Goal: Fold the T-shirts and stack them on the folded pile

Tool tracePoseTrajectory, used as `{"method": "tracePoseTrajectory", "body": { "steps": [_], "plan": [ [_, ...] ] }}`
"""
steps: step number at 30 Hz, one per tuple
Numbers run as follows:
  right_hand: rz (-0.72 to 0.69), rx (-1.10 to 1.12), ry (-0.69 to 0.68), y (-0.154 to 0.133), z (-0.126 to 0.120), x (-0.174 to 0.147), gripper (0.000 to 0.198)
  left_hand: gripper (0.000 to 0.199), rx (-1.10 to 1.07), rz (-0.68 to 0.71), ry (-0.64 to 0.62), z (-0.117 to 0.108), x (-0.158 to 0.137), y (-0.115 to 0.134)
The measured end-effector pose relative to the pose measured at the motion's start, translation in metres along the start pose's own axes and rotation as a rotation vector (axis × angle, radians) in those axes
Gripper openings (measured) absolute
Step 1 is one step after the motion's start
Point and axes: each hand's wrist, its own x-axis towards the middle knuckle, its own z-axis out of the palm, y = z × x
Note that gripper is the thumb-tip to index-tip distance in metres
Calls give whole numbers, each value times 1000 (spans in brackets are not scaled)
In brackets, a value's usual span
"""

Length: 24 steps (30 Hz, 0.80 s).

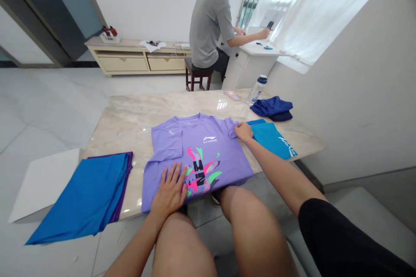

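Note:
A light purple T-shirt [227, 160] lies front side up on the marble-patterned table [126, 112], its lower part hanging over the near edge. A white logo and a colourful print show on its front. The sleeve on the left is folded inward over the shirt. My left hand [169, 190] rests flat on the lower left of the shirt, fingers spread. At the right shoulder, my right hand [243, 131] pinches the bunched sleeve. Just beyond that hand lies a folded bright blue garment [271, 138] with white lettering.
Blue and purple folded clothes [87, 194] overhang the table's left end, beside a white box [48, 177]. A water bottle [258, 90] and dark blue cloth [273, 107] stand at the back right. Behind, a person in grey [211, 21] sits on a stool, holding a phone [269, 25].

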Motion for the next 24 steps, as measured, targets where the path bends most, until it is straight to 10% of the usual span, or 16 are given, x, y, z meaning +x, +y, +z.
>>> {"method": "tracePoseTrajectory", "body": {
  "steps": [4, 11, 18, 24],
  "plan": [
    [-41, -6, 166, 29, -12, -29, 43, 65, -14, -1, -18, -5, 2, 2],
    [-161, -313, 64, 94, -29, -66, 45, 68, -89, -31, -28, -8, 5, 3],
    [-205, -332, -20, 65, -59, -31, 43, 68, -55, -18, -12, -8, 5, 2],
    [-164, -310, 65, 47, -26, -9, 66, 66, -37, -13, -25, -7, 3, 3]
  ]
}}
